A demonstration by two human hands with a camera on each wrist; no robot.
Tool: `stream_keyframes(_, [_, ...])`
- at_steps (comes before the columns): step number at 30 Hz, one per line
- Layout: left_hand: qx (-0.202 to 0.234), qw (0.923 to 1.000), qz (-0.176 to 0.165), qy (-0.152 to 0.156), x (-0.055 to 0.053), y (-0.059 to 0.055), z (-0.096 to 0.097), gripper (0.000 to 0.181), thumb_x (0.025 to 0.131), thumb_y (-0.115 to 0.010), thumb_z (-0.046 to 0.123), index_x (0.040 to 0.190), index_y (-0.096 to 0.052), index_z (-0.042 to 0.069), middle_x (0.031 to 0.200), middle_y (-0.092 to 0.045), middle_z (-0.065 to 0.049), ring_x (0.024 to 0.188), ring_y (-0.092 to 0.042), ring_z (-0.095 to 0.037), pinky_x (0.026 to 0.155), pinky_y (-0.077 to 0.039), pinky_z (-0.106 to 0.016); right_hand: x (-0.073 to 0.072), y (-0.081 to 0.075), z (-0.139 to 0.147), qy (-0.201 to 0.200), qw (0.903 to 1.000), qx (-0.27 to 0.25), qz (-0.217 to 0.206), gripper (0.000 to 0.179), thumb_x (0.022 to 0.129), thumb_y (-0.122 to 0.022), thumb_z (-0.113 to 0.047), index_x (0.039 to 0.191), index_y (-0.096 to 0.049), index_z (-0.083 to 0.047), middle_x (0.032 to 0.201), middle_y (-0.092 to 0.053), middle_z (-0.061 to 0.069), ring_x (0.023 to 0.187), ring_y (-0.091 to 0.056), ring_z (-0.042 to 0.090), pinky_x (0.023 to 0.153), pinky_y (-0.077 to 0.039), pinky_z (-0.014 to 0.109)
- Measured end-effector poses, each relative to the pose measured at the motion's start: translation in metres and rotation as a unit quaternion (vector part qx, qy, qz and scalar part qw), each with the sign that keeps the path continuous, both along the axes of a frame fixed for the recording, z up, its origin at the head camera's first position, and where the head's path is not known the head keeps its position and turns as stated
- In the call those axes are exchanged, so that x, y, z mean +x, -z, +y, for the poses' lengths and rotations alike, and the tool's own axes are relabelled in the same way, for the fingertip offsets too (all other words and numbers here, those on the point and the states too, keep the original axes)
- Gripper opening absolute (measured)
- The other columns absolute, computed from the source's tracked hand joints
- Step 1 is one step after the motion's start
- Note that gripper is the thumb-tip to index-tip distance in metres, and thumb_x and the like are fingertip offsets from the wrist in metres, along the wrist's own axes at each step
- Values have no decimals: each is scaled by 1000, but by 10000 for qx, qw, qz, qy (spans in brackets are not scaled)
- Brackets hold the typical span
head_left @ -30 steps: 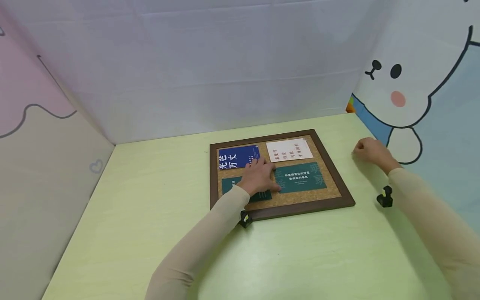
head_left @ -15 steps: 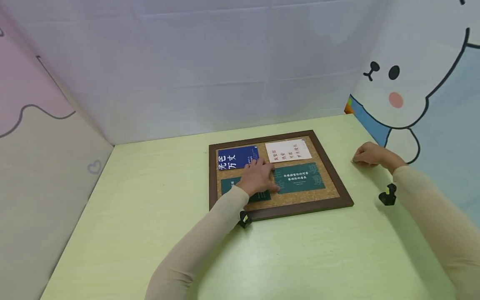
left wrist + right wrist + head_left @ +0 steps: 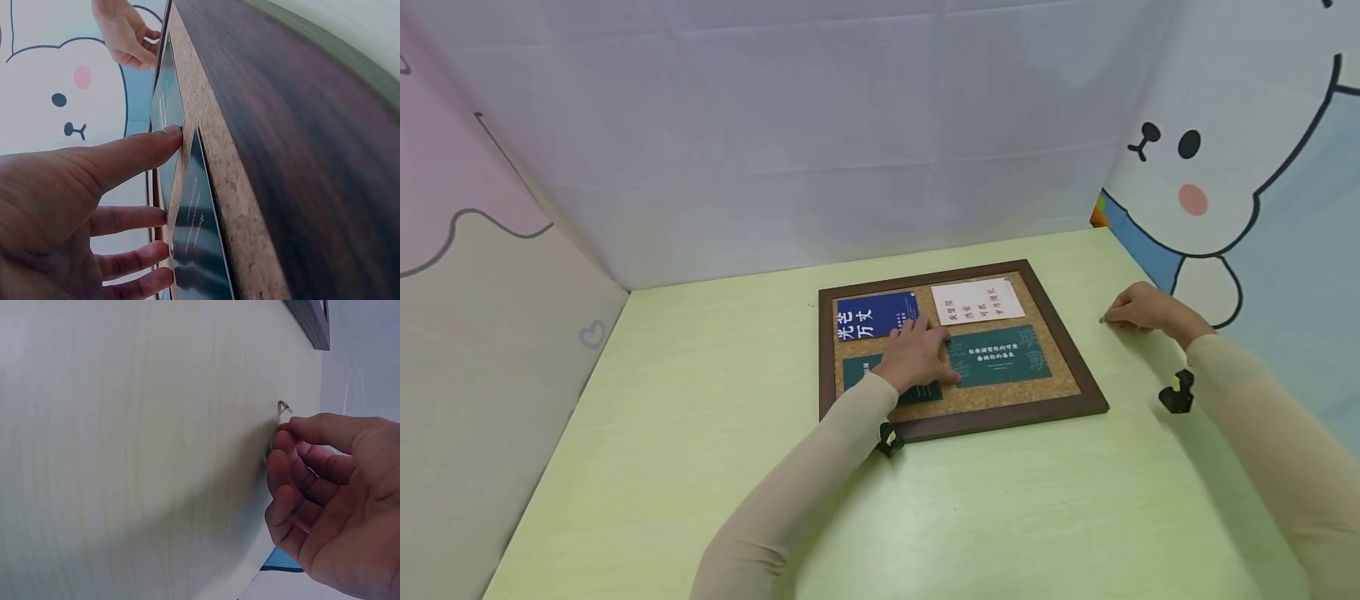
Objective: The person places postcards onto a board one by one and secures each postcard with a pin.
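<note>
My left hand (image 3: pixel 916 354) rests with spread fingers across a framed cork board (image 3: pixel 992 408). In the left wrist view its thumb is at the edge of a green card (image 3: pixel 169 94), and other fingertips are by a second dark green card (image 3: pixel 199 237). Right of the frame, over the table, my right hand (image 3: pixel 1146 307) has its fingers curled, with thumb and forefinger brought together. The right wrist view shows these tips pinching a small thumbtack (image 3: pixel 284 407), its shiny end sticking out; the rest is hidden by the fingers.
A blue card (image 3: pixel 876 315) and a white card with red writing (image 3: pixel 977 300) lie on the board's far half. The pale green table (image 3: pixel 700 400) ends at a white cloth (image 3: pixel 850 167) behind and a cartoon-printed cloth (image 3: pixel 1217 192) at the right.
My right hand has come down toward the table and its fingertips have closed around the small thumbtack, which now shows at their ends. The left hand stays on the board.
</note>
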State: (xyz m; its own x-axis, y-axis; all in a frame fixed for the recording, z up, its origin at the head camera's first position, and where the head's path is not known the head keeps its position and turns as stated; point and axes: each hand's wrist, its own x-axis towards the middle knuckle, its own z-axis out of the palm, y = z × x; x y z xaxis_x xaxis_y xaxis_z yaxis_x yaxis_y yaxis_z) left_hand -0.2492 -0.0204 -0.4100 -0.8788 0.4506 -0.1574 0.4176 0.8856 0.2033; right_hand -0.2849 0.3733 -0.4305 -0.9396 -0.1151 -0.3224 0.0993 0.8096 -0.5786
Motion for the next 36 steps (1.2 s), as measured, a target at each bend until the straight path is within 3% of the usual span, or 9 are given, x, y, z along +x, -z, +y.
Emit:
stream_keyframes(5, [-18,10000,31,26,0,1,0,71,77,-76,58,136,-56,24,126,-50,-3,115,-46,-24,103,-36,-47,3,1,-2,-90,9993,187,316,31,97,-53,-18,77,-65,3,62,-55,-1,57,-48,14,53,-40,30])
stream_keyframes(9, [-53,10000,37,39,-1,1,-1,71,77,-76,58,136,-56,25,125,-49,-2,114,-45,-23,101,-37,-45,8,0,-11,-164,9946,781,669,36,96,-56,-26,71,-65,-1,56,-49,-1,54,-42,15,52,-35,31])
stream_keyframes(16, [-79,10000,45,40,0,0,-1,72,77,-76,58,136,-56,24,124,-49,-2,111,-45,-23,96,-37,-43,18,-2,-29,206,9844,1474,938,28,90,-65,-25,89,-73,2,70,-63,7,63,-49,21,52,-37,33])
stream_keyframes(27, [-80,10000,25,33,1,-1,0,71,77,-76,57,137,-56,24,124,-49,-2,111,-45,-23,96,-37,-43,21,3,-36,409,9765,1689,1274,20,90,-64,-16,88,-68,3,75,-64,13,64,-53,25,51,-41,36])
stream_keyframes(36, [-132,9999,60,70,1,-1,-1,70,77,-75,58,136,-56,24,122,-50,-2,108,-45,-21,92,-37,-41,24,1,-38,251,9777,1743,1147,20,92,-58,-13,92,-66,6,79,-63,15,66,-54,26,54,-41,37])
